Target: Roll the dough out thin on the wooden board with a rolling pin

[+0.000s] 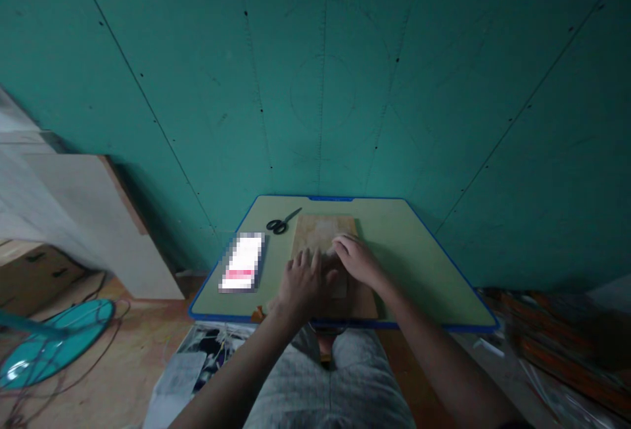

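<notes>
A wooden board (321,224) lies on a small pale-green table (414,245) with a blue edge. My left hand (305,283) rests flat on the board, its fingers stretched forward and slightly apart. Just right of it, my right hand (355,258) is closed, with curled fingers over the board's right side. Something pale shows between and beneath the two hands; dim light and blur hide what it is. Black-handled scissors (282,224) lie beyond my left hand, left of the board, with the blades pointing away to the right.
A pixelated rectangular device (242,263) lies on the table's left side. A small orange-brown object (257,314) sits at the near edge. The green panelled wall (320,87) rises behind the table. A pale panel (98,219) leans at left, above a turquoise round base (73,337).
</notes>
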